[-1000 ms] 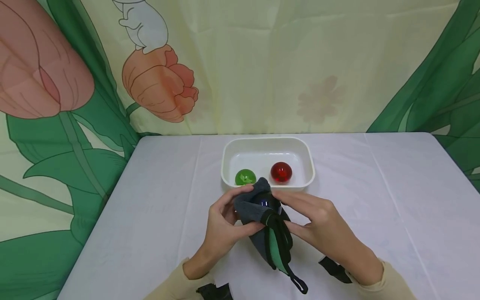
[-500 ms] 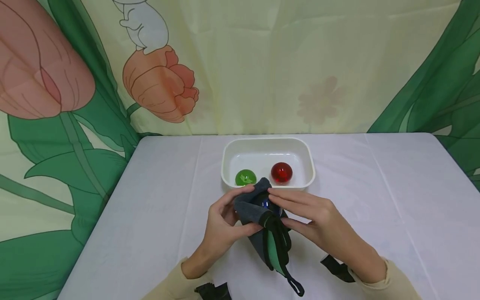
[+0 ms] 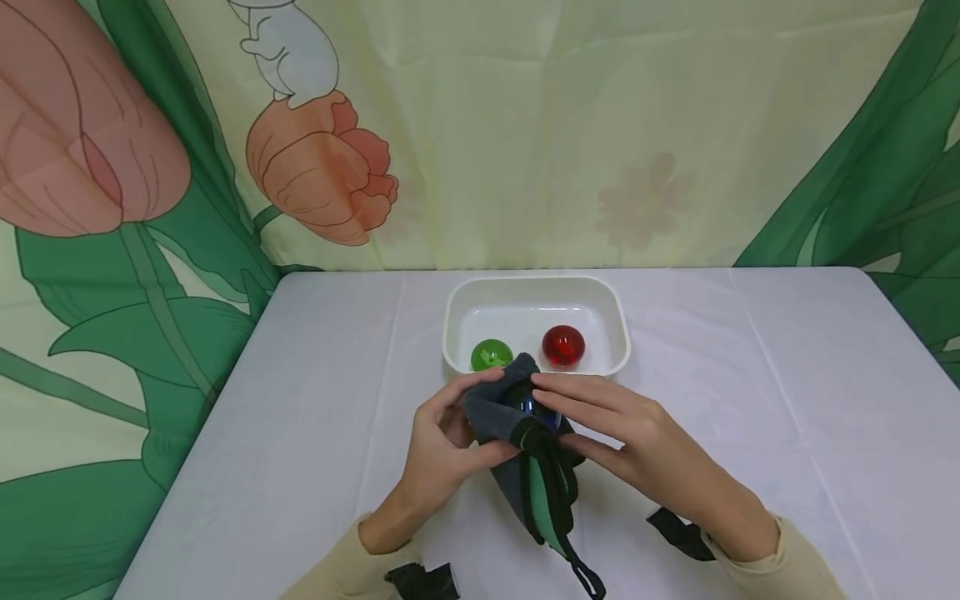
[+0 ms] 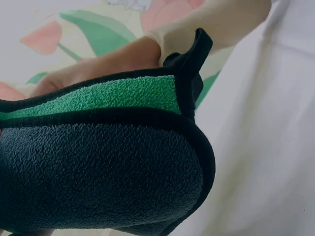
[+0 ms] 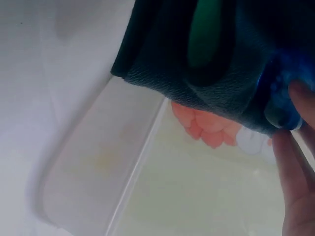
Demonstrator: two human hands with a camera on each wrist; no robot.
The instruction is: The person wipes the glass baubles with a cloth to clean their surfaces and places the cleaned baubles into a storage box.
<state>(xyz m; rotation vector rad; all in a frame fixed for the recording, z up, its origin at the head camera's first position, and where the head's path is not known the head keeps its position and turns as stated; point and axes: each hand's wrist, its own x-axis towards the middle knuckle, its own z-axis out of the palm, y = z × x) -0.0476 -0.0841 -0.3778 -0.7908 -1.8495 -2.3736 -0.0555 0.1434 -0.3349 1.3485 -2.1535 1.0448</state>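
A thick cleaning cloth (image 3: pixel 501 408), blue-grey outside with a green inner side (image 4: pixel 133 93), black edging and a hanging loop, is folded round a shiny dark blue ball (image 3: pixel 527 405). My left hand (image 3: pixel 448 454) grips the cloth from the left, thumb in front and fingers behind. On the other side my right hand (image 3: pixel 630 421) pinches the ball, fingertips over its top and thumb lower at the cloth. In the right wrist view the blue ball (image 5: pixel 278 93) shows between the fingers and the cloth. Part of the ball is hidden by the folds.
Just behind the hands a white tray (image 3: pixel 525 302) stands on the white-covered table (image 3: pixel 337 375). In it lie a green ball (image 3: pixel 491 355) and a red ball (image 3: pixel 563 345). A curtain (image 3: pixel 510 150) printed with flowers hangs beyond the table's far edge.
The right fingers have shifted left across the blue ball. Cloth and left hand have moved slightly left, and the loop hangs a little lower. The tray and its balls have stayed still.
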